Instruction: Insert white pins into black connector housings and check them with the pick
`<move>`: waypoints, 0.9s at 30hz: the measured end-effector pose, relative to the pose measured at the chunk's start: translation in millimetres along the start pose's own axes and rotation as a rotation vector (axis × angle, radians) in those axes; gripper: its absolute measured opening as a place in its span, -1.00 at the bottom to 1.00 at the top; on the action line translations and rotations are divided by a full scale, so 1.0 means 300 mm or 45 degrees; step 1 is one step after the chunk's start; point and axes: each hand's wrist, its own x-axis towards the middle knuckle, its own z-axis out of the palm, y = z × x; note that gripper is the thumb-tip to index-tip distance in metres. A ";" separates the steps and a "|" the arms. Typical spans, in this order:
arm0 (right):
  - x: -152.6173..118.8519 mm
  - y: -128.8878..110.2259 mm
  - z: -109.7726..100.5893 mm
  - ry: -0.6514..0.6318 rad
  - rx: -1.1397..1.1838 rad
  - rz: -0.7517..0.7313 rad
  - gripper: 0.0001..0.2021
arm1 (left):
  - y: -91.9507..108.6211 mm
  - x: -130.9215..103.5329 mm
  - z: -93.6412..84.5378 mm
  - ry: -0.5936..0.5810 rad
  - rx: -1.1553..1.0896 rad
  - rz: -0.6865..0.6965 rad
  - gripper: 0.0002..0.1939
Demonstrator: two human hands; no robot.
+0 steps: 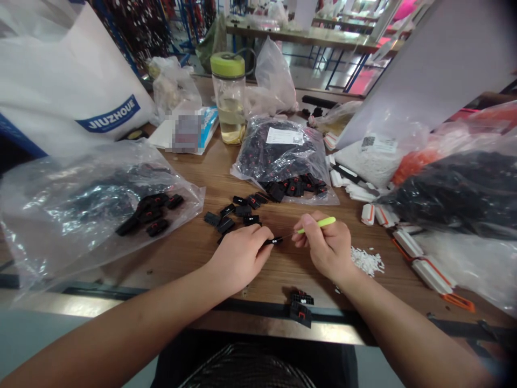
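Note:
My left hand (pixel 242 256) is closed around a black plastic connector housing (pixel 275 240), whose end with small white spots sticks out past the fingertips. In my right hand (pixel 328 245) is a thin tool with a yellow-green handle (pixel 323 224); its slim metal shaft points left at the housing. Whether the tip touches the housing I cannot tell. Several loose black housings (pixel 243 210) lie just beyond my left hand. A pile of tiny white pieces (pixel 367 261) sits beside my right wrist. Two more black housings (pixel 301 312) rest at the table's front edge.
A clear bag of black housings (pixel 278 151) lies ahead, another clear bag (pixel 100 205) at left. Behind stand a bottle with a green lid (pixel 228 102) and a white JIUZHOUE sack (pixel 81 81). White strips with orange edges (pixel 434 272) and more bags (pixel 460 188) fill the right.

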 end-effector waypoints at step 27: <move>-0.004 -0.028 0.005 -0.128 -0.221 -0.061 -0.67 | 0.000 -0.001 -0.007 -0.044 -0.010 0.008 -0.91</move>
